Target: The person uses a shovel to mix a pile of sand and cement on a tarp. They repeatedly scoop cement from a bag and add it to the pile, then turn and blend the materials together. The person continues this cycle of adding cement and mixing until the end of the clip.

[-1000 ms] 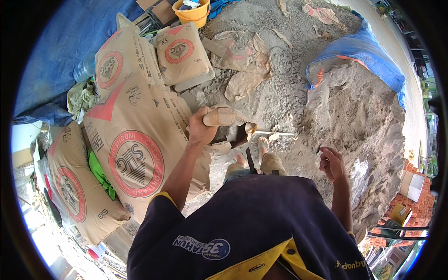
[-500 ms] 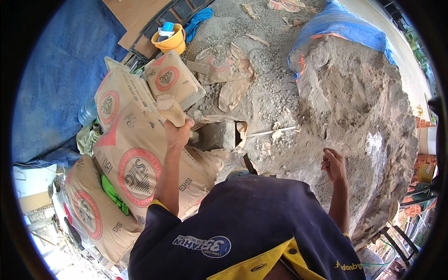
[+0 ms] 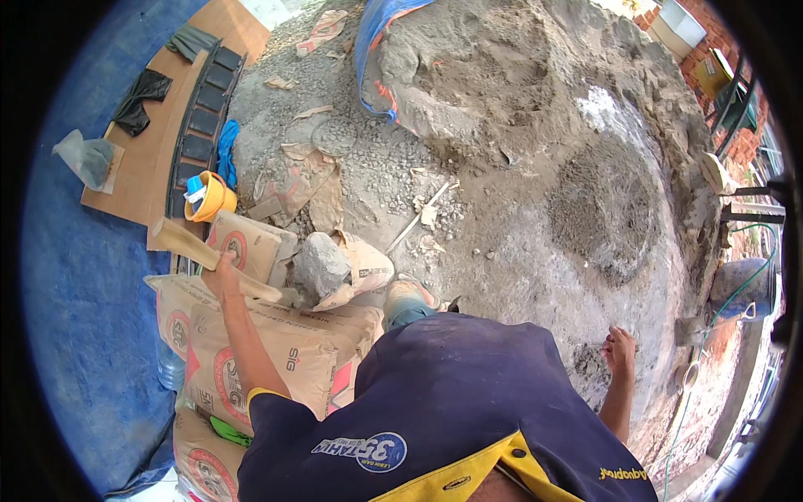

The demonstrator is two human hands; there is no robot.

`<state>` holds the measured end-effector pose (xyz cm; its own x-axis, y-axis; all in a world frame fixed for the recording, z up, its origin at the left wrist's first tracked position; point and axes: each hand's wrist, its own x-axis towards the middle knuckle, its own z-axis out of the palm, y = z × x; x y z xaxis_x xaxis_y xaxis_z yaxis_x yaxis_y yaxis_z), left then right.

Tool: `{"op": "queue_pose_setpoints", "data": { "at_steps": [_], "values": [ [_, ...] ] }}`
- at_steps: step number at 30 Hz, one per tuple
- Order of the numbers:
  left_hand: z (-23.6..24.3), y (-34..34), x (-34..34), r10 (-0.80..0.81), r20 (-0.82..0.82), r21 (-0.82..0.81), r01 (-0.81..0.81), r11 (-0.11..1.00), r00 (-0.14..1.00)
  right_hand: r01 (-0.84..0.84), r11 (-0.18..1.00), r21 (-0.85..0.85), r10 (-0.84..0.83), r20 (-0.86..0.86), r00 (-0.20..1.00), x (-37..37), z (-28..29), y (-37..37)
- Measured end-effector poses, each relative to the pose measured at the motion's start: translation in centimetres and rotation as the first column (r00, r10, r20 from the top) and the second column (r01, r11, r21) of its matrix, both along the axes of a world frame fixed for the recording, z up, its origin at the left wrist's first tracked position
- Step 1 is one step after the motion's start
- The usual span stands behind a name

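My left hand [image 3: 222, 274] is wrapped round the pale wooden handle [image 3: 188, 246] of a tool, held slanting above the stacked cement bags [image 3: 272, 343]. The handle's lower end reaches a mound of grey cement powder [image 3: 321, 266], which hides the tool's head. Torn brown paper of an opened bag [image 3: 365, 266] lies against the mound's right side; I cannot tell how much powder rests on the tool and how much in the bag. Away on the right, my right hand [image 3: 620, 349] hangs over the grey ground with its fingers curled in and nothing visible in them.
A big sand heap [image 3: 519, 75] rises ahead, partly under a blue tarp [image 3: 376, 42]. Gravel [image 3: 276, 92], paper scraps and a thin pale stick [image 3: 418, 219] lie in front. A yellow bucket [image 3: 216, 201] stands beyond the bags. My shoe [image 3: 411, 289] is close to the opened bag.
The view has swung to the right. The wooden handle has tipped over to the left, and the grey powder at its lower end now shows as a mound. My right hand remains out to the side.
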<state>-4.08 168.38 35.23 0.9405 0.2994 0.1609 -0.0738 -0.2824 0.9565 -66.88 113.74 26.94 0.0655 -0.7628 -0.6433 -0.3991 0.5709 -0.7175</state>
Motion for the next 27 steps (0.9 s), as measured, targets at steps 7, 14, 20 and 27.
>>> {"op": "queue_pose_setpoints", "data": {
  "at_steps": [7,14,20,27],
  "values": [
    [4.9,-11.5,-1.0,-0.108,-0.013,0.067,0.109,0.992,0.994,0.184,0.983,-0.008,-0.184,0.008,0.983,-7.3,-2.1,0.9],
    [5.1,-28.3,-4.1,-0.163,-0.018,0.138,0.164,0.977,0.986,-0.062,0.997,-0.041,0.052,-0.208,0.977,-5.1,-3.5,-7.0],
    [-2.1,-46.1,-4.8,-0.346,-0.049,0.176,0.35,0.92,0.937,-0.285,0.92,-0.271,0.175,-0.365,0.914,0.2,-5.5,-20.8],
    [-16.9,-70.7,-7.3,-0.624,-0.077,0.108,0.629,0.77,0.777,-0.403,0.612,-0.68,0.532,-0.022,0.846,14.9,2.5,-32.3]
  ]
}}
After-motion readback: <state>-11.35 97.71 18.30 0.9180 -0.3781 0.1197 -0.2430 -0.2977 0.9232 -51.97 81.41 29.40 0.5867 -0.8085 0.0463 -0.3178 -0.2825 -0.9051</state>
